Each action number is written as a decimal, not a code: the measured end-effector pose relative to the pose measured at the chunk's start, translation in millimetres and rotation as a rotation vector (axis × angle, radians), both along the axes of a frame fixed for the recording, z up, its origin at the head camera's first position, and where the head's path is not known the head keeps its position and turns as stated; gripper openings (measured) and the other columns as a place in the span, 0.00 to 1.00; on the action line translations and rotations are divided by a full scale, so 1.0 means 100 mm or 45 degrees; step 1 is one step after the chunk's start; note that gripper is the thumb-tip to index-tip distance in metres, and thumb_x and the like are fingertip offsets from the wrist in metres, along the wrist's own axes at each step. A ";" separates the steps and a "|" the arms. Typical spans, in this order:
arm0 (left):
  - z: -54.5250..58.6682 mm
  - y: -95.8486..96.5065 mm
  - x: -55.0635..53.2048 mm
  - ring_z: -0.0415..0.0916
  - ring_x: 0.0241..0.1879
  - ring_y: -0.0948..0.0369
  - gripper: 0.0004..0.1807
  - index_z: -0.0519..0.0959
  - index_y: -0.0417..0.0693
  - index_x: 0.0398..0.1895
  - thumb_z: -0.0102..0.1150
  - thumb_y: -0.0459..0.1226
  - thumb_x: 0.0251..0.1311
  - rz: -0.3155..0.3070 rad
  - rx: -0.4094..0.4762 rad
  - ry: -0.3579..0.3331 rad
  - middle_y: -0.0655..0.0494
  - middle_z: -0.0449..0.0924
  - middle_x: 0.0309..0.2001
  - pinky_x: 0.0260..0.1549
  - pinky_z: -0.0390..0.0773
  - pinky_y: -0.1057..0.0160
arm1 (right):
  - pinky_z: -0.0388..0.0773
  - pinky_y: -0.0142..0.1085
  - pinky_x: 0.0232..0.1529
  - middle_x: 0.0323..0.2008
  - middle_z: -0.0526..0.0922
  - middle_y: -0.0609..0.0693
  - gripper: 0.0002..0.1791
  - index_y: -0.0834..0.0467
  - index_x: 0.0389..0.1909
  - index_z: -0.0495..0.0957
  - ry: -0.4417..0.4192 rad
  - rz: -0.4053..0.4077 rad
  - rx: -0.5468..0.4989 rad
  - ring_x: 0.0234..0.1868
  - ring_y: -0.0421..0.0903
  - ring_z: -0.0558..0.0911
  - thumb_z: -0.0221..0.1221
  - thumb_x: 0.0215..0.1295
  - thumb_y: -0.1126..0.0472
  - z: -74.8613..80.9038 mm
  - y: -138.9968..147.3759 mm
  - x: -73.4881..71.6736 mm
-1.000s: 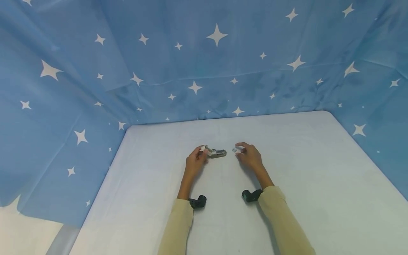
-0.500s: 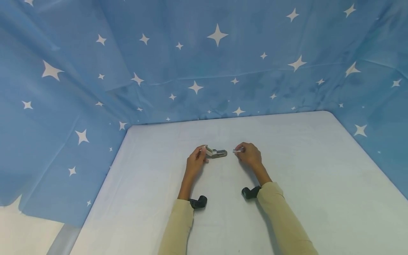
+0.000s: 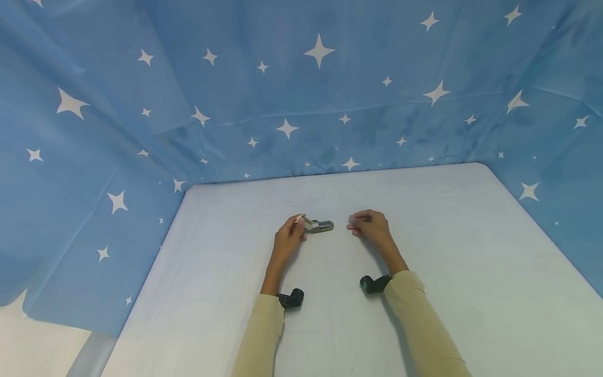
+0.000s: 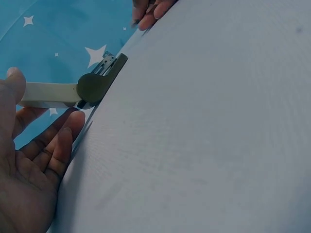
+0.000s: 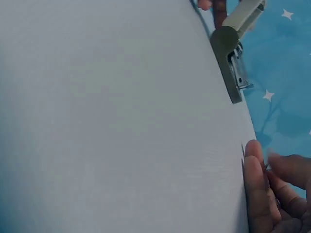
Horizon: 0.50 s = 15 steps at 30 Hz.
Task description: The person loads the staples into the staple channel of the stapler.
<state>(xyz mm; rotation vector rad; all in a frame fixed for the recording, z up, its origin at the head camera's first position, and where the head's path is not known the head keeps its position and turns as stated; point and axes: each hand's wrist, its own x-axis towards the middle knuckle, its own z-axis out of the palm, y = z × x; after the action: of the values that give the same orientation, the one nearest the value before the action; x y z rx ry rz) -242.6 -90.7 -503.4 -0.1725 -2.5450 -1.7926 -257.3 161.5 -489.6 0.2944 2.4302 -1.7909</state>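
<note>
An opened stapler (image 3: 321, 226) lies on the white table, its dark base flat and its pale top arm raised. My left hand (image 3: 288, 236) grips the raised arm between thumb and fingers. The left wrist view shows the stapler's metal magazine (image 4: 105, 64) uncovered above the base. To the right of the stapler, apart from it, my right hand (image 3: 373, 227) pinches a small greyish strip (image 3: 351, 218) that looks like a strip of staples. Fingers cover most of it. In the right wrist view, the thumb (image 5: 290, 170) is bent against the fingers.
The white tabletop (image 3: 330, 324) spreads around both hands. A blue curtain with white stars (image 3: 292, 94) hangs behind it and along both sides. Each wrist bears a black camera, such as the left one (image 3: 293, 298).
The strip in my right hand was turned between the fingertips and is now mostly covered by them. My left hand and the stapler stay about where they were.
</note>
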 end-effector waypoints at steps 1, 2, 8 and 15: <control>0.00 0.00 0.00 0.84 0.36 0.60 0.25 0.75 0.57 0.62 0.47 0.57 0.70 -0.010 0.006 -0.002 0.49 0.84 0.48 0.42 0.79 0.63 | 0.83 0.29 0.34 0.42 0.85 0.58 0.17 0.66 0.52 0.75 -0.010 -0.007 -0.036 0.29 0.34 0.85 0.60 0.68 0.61 0.01 0.01 0.01; 0.00 -0.01 0.00 0.84 0.37 0.59 0.26 0.75 0.56 0.63 0.47 0.57 0.70 -0.019 0.011 -0.003 0.49 0.83 0.49 0.43 0.79 0.63 | 0.83 0.29 0.34 0.41 0.85 0.59 0.17 0.66 0.52 0.75 -0.011 -0.010 -0.048 0.29 0.34 0.85 0.60 0.67 0.61 0.02 0.02 0.02; 0.00 -0.02 0.01 0.85 0.39 0.56 0.25 0.74 0.54 0.64 0.48 0.55 0.71 -0.057 0.007 0.000 0.47 0.83 0.51 0.45 0.79 0.62 | 0.81 0.31 0.28 0.31 0.84 0.58 0.10 0.68 0.43 0.78 0.198 0.087 0.309 0.24 0.39 0.83 0.58 0.64 0.67 0.08 0.00 0.06; 0.02 -0.03 0.01 0.85 0.40 0.56 0.25 0.73 0.52 0.63 0.49 0.54 0.71 -0.063 -0.012 0.004 0.48 0.83 0.51 0.46 0.80 0.59 | 0.73 0.37 0.29 0.28 0.79 0.55 0.07 0.66 0.38 0.80 0.415 0.274 0.909 0.27 0.47 0.75 0.56 0.60 0.70 0.13 -0.13 0.03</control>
<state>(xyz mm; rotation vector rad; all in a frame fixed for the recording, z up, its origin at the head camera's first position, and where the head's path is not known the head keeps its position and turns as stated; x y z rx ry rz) -241.6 -93.7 -501.3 -0.2400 -2.5697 -1.7953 -254.4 148.6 -476.1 -0.2257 3.1079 -0.8860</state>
